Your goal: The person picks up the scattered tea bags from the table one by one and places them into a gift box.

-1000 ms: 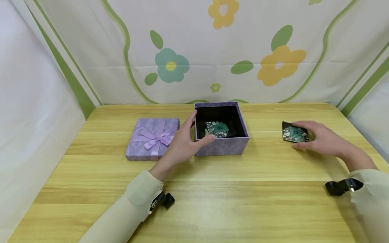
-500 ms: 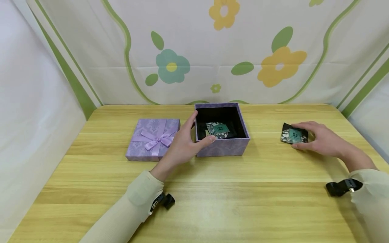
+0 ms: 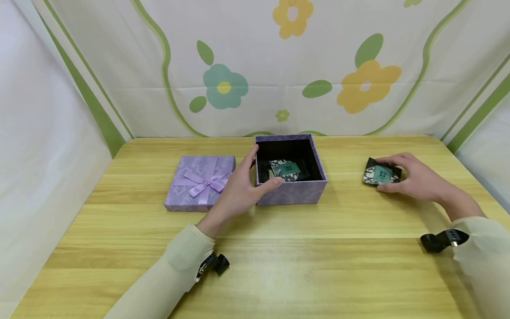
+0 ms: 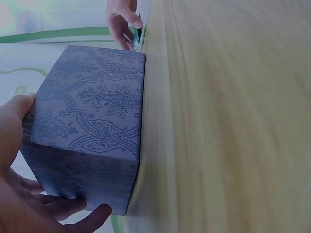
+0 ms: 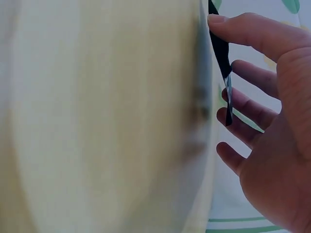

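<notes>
My left hand (image 3: 241,188) holds the open purple gift box (image 3: 292,193) at its front left corner. Its thumb lies on the front rim and the fingers along the left side, as the left wrist view shows with the damask-patterned box (image 4: 92,102). Inside the black interior lies a flat packet with a teal label (image 3: 284,168). Off to the right, my right hand (image 3: 424,179) pinches a similar black, floral-printed packet (image 3: 376,175) between thumb and fingers. In the right wrist view this held packet (image 5: 221,51) appears edge-on, close to the tabletop.
Left of the box lies its purple lid (image 3: 189,192) with a ribbon bow, partly behind my left hand. Everything rests on a wooden table (image 3: 303,270). A white curtain (image 3: 263,57) with printed flowers stands along the back edge.
My right hand has shifted slightly left with the packet, which has turned a little in its grip. The left hand, box and lid stay in place.
</notes>
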